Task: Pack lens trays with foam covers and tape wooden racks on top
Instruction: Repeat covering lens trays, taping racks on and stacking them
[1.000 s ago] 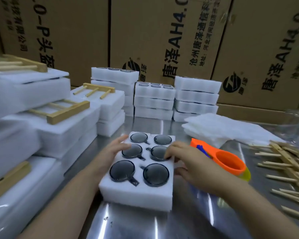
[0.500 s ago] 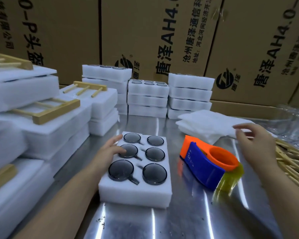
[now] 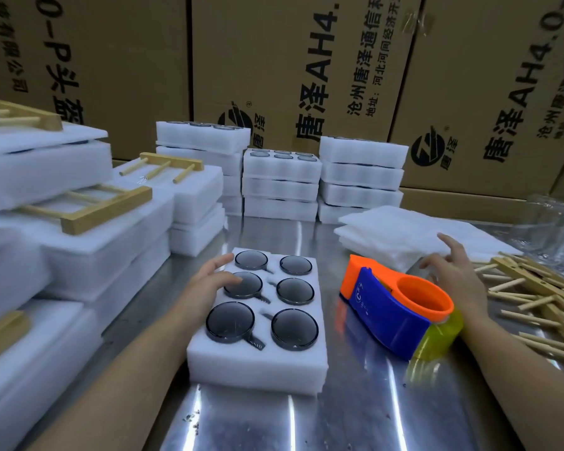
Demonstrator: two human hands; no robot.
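Steel bench [image 3: 339, 418] is carrying an uncovered lens tray [image 3: 258, 362].
Left hand [image 3: 209, 284] is resting loosely on it; right hand [image 3: 453, 275], fingers spread, is hovering by foam covers [image 3: 404, 229], where clinging sheets may lift together.

A packing workshop: printed shipping cartons [image 3: 274, 76] wall a steel table [image 3: 274, 418] stacked with foam lens trays [image 3: 280, 187].

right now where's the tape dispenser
In the head view, the tape dispenser lies right of the lens tray, close to the right hand.
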